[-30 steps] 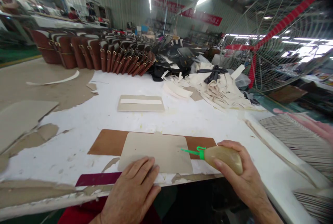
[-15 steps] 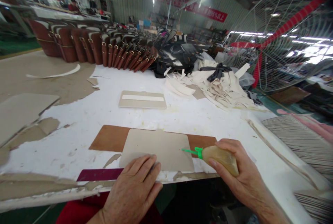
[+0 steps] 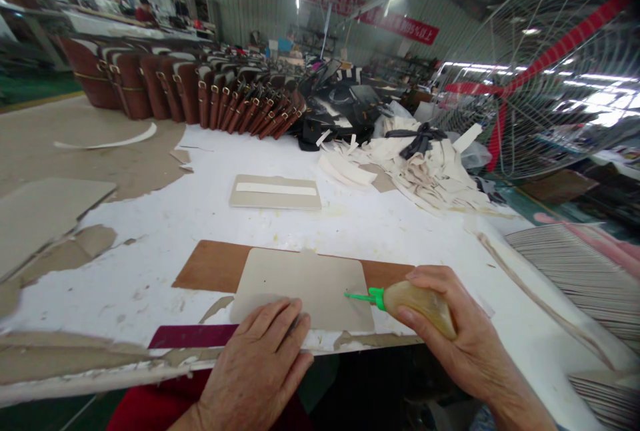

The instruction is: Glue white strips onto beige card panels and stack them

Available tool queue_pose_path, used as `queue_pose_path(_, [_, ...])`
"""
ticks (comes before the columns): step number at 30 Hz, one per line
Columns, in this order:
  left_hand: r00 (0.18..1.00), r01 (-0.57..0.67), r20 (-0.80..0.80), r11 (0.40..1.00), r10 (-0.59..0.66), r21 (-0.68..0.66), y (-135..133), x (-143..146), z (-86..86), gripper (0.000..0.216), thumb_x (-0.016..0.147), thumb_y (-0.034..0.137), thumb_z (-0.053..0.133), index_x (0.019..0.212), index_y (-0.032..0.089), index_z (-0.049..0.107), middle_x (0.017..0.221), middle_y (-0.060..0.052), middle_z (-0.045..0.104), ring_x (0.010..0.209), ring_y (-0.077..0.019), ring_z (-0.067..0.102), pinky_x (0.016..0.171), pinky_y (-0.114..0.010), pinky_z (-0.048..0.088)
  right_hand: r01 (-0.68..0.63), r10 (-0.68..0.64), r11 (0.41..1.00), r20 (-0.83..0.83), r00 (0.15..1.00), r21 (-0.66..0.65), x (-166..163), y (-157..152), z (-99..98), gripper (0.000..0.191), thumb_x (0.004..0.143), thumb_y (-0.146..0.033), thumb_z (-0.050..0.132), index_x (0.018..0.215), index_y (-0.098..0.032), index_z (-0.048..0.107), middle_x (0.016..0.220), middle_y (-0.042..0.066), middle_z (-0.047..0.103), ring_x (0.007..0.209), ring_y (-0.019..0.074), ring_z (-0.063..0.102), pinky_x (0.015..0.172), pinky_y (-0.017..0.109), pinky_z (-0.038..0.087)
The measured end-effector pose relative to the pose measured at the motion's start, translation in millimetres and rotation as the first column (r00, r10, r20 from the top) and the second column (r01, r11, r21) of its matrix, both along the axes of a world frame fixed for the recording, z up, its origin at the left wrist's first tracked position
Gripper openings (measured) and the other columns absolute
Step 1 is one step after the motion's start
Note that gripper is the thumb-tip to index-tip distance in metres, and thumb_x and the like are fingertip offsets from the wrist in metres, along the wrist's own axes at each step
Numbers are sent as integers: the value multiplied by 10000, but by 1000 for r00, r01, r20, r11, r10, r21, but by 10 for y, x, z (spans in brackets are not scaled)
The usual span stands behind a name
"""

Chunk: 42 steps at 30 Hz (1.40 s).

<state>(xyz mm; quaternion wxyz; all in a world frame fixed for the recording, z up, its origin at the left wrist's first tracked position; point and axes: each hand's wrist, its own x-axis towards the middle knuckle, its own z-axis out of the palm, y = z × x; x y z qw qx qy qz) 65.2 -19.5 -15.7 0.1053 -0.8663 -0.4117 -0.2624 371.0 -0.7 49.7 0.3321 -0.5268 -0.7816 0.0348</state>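
Note:
A beige panel (image 3: 305, 284) with rounded corners lies near the table's front edge, over a long brown strip (image 3: 215, 267) that shows on both sides of it. My left hand (image 3: 270, 357) rests flat on the panel's lower left edge, fingers stretched out. In my right hand (image 3: 455, 324) is a yellowish glue bottle (image 3: 423, 304), tilted on its side. Its green nozzle (image 3: 365, 297) points left over the right part of the panel; whether the tip touches is hard to tell. A dark purple strip (image 3: 193, 335) lies left of my left hand.
Farther back lies another beige panel (image 3: 275, 199) bearing a white strip. Brown bags with buckles (image 3: 220, 94) stand in rows behind. Pale scraps (image 3: 425, 171) are heaped at the back right, near a large fan (image 3: 505, 91). Stacked sheets (image 3: 580, 284) stand at the right.
The glue bottle in my right hand has shifted slightly left and down, its nozzle tip moving a little over the panel. My left hand stays in place.

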Motion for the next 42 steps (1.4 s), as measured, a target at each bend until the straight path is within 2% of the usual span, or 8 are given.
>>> queue_pose_path(11, [1000, -9, 4, 1000, 9, 6, 1, 4, -9, 385, 1096, 426, 408, 1208, 226, 717, 1278, -36, 743, 1188, -225, 610, 1030, -374, 434, -19, 15, 997, 53, 999, 77, -63, 76, 51, 239, 998, -373, 643, 1191, -278, 540, 1117, 63, 617, 1015, 225, 644, 855, 367, 558])
queue_pose_path(19, [1000, -5, 3, 1000, 5, -6, 7, -4, 3, 357, 1084, 419, 443, 1217, 229, 714, 1275, -35, 749, 1175, -229, 631, 994, -385, 475, 39, -40, 999, 32, 999, 22, 34, -4, 69, 242, 978, -415, 656, 1172, -298, 573, 1116, 39, 633, 995, 215, 656, 848, 350, 549])
queue_pose_path(24, [1000, 2, 5, 999, -2, -53, -15, 10, 17, 341, 1069, 420, 489, 1234, 214, 705, 1288, -57, 747, 1178, -254, 659, 987, -413, 537, 147, -158, 986, -186, 970, -74, 6, -22, -50, 301, 910, -509, 702, 1119, -310, 618, 1132, 35, 653, 970, 236, 661, 810, 369, 556])
queue_pose_path(29, [992, 59, 117, 993, -46, -103, -94, -73, 108, 341, 1075, 380, 481, 1265, 161, 660, 1271, -90, 740, 1187, -239, 658, 1002, -394, 582, 281, -355, 933, -450, 820, -224, -188, 43, -213, 479, 798, -610, 766, 1131, -291, 636, 1141, 56, 701, 906, 261, 665, 691, 358, 554])
queue_pose_path(31, [985, 45, 169, 995, -30, -88, -108, -188, 142, 313, 1070, 296, 465, 1270, 131, 641, 1232, -110, 741, 1177, -241, 655, 1010, -400, 587, 237, -326, 940, -451, 831, -243, -335, 89, -229, 481, 795, -595, 778, 1126, -273, 643, 1112, 52, 704, 907, 253, 660, 720, 355, 556])
queue_pose_path(35, [974, -91, 199, 993, 104, -77, -60, -453, 124, 239, 1019, 153, 499, 1192, 136, 663, 1161, -125, 732, 1109, -271, 664, 983, -470, 599, 55, -116, 986, -415, 902, -156, -679, 186, -205, 362, 867, -518, 748, 1116, -284, 631, 1125, 33, 657, 963, 224, 646, 783, 331, 546])
queue_pose_path(38, [968, -139, 194, 984, 158, -109, -9, -545, 53, 212, 998, 142, 535, 1158, 137, 674, 1134, -130, 721, 1059, -284, 669, 931, -489, 617, -59, 13, 993, -392, 920, -106, -879, 250, -200, 289, 912, -453, 723, 1130, -301, 607, 1110, 16, 621, 937, 190, 632, 774, 302, 537])
queue_pose_path(42, [970, -153, 169, 978, 176, -139, 9, -523, 3, 218, 993, 163, 544, 1162, 154, 680, 1138, -119, 720, 1048, -296, 670, 911, -506, 619, -115, 74, 988, -352, 933, -98, -1007, 302, -227, 267, 936, -421, 705, 1148, -311, 585, 1120, 9, 605, 942, 179, 620, 784, 299, 521])
